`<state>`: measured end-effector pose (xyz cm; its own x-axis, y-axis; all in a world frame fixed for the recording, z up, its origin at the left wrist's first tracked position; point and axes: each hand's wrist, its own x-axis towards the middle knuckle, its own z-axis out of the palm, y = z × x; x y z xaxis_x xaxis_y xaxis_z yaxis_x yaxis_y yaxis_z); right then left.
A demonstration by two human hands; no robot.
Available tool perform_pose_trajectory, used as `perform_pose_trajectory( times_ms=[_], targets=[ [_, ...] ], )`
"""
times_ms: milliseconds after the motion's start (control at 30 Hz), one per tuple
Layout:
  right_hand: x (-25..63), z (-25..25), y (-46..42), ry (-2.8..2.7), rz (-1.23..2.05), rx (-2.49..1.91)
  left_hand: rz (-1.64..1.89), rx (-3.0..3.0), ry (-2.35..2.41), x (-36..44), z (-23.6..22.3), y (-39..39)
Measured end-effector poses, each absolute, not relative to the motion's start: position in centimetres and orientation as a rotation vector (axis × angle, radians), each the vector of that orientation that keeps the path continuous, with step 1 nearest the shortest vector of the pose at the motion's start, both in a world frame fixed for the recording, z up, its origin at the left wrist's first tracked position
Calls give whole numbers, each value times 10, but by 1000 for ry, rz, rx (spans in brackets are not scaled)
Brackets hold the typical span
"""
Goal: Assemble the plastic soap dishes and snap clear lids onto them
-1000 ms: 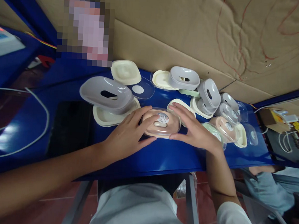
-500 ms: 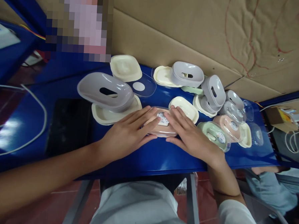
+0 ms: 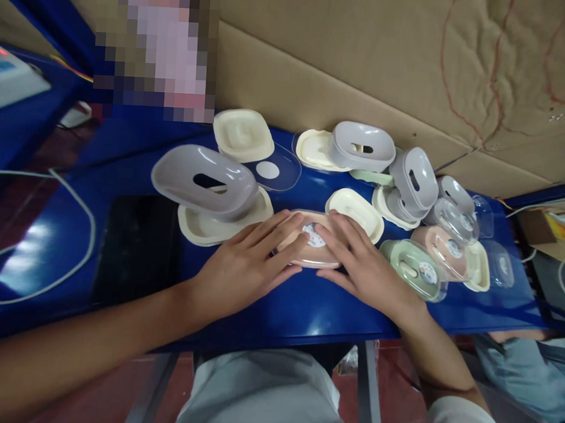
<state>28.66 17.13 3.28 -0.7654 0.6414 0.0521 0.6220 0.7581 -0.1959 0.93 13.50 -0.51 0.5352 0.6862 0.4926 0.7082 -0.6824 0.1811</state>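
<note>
A peach soap box (image 3: 315,254) with a clear lid and a round patterned sticker lies on the blue table in front of me. My left hand (image 3: 251,260) rests flat over its left end, fingers stretched across the lid. Over the right end lies my right hand (image 3: 362,266), its fingers likewise extended and touching the lid. Parts of the box are hidden under both hands. Just behind it is a cream tray (image 3: 356,210). Left of the box, a large grey oval dish (image 3: 199,169) with a slot sits tilted on a cream base (image 3: 194,227).
A green lidded box (image 3: 412,265) and a peach lidded box (image 3: 444,248) stand at the right. Grey slotted dishes (image 3: 364,143) line the back beside a cardboard wall (image 3: 346,82). A black flat panel (image 3: 133,248) and a white cable (image 3: 90,226) are at the left.
The camera view has shifted slightly, so everything sits a little lower and to the right. Both hands stay on the peach soap box, with more of its sticker showing.
</note>
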Motion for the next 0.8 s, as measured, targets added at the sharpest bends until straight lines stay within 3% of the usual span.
perform_pose_trajectory(
  times_ms=[400, 600, 800],
  targets=[
    [292, 33, 138, -2636, 94, -1007, -1254, -2773, -1222, 5, 1, 128],
    [416, 45, 91, -1932, -260, -1429, -1163, -2750, -1007, 6, 1, 123],
    [545, 20, 59, -1483, -578, -1908, -1113, -2772, -1009, 17, -3, 127]
  ],
)
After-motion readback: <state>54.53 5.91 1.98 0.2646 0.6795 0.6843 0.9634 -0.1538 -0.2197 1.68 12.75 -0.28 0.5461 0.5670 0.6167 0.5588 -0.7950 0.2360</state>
